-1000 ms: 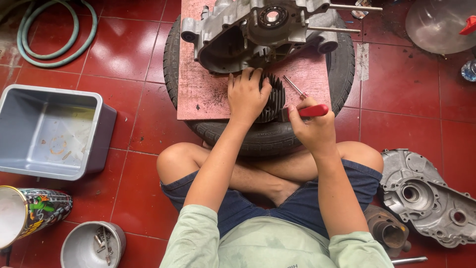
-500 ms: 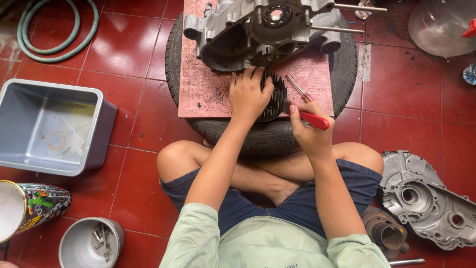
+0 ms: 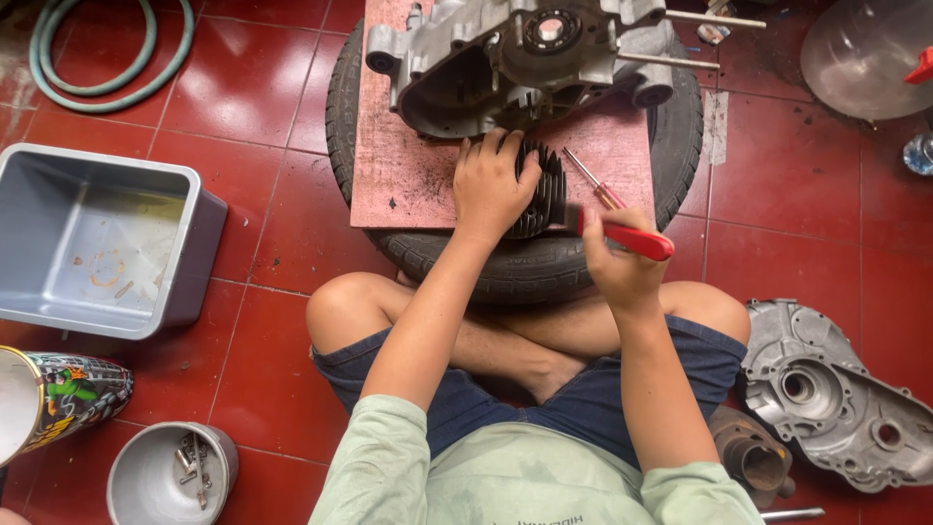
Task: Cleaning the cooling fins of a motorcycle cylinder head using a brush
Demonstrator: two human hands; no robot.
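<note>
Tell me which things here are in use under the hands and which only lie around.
In use:
- black finned metal cylinder, under the left hand
- red-handled tool, held by the right hand
- pink board on the black tyre

Lying around:
- grey plastic tub
- green hose
- silver engine cover
- small metal bowl

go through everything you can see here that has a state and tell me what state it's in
left hand: flat on the finned cylinder, pressing it down
right hand: closed around the red-handled tool
finned cylinder: lying on the pink board
red-handled tool: held, tip toward the cylinder
engine case: open, hollow facing up
grey tub: upright, nearly empty
metal bowl: holds small parts
engine cover: lying on the floor
green hose: coiled
</note>
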